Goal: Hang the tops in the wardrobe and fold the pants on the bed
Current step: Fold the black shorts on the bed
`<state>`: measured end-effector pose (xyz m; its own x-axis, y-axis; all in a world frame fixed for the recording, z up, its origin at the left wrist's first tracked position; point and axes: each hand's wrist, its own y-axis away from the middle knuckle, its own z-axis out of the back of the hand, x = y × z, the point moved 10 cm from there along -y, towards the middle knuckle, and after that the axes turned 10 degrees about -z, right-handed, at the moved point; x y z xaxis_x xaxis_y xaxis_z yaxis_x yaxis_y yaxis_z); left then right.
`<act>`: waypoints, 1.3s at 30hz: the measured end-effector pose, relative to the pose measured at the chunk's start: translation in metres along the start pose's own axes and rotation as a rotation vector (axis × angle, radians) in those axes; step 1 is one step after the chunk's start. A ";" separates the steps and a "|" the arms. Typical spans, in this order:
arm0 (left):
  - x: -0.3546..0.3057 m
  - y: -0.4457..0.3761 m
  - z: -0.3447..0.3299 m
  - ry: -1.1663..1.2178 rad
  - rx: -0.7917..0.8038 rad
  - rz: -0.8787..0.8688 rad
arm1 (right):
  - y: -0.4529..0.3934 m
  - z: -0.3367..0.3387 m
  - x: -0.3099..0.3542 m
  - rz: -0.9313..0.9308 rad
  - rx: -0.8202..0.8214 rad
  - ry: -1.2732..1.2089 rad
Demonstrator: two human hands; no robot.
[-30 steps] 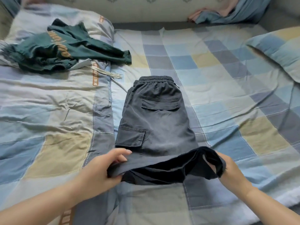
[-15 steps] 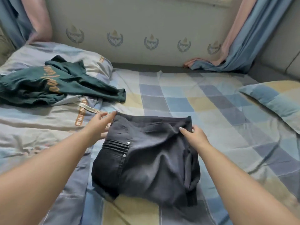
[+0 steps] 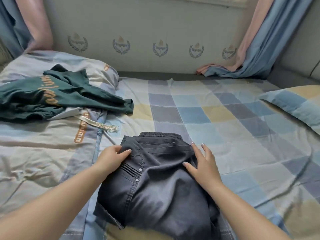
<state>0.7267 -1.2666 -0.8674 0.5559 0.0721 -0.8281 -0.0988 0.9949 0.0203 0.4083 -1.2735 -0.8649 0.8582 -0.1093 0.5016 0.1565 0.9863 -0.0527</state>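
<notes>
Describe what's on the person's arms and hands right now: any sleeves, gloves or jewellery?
Both forearms are bare as far as the frame shows, with no sleeves in view. The left hand and right hand wear no gloves, and no rings, watch or bracelet are visible. The fingernails look pale and glossy.

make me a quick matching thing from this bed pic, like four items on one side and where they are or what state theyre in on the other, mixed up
Things:
1. green top
2. dark pants
3. pillow
4. curtain

Places or states:
A. at the bed's right edge, checked cover
B. folded, under both hands
C. hangs at the far right corner, its end lying on the bed
D. crumpled on the quilt at the far left

Pairs: 1-D, 2-B, 3-A, 4-C

The left hand pinches the pants' left edge; the right hand lies flat on them.
</notes>
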 end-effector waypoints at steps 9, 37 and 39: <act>-0.022 -0.013 0.045 0.002 -0.410 -0.284 | -0.036 0.057 0.075 0.236 -0.295 -0.030; 0.039 0.034 0.007 -0.206 0.000 0.074 | 0.076 0.006 -0.117 -0.637 0.282 -0.516; 0.060 0.058 0.011 -0.039 0.112 0.252 | 0.122 -0.011 -0.116 -0.793 0.474 -0.728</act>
<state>0.7634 -1.2037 -0.9095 0.5571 0.3186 -0.7669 -0.1470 0.9467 0.2865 0.3333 -1.1419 -0.9385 0.0966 -0.7684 0.6326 0.1916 0.6380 0.7458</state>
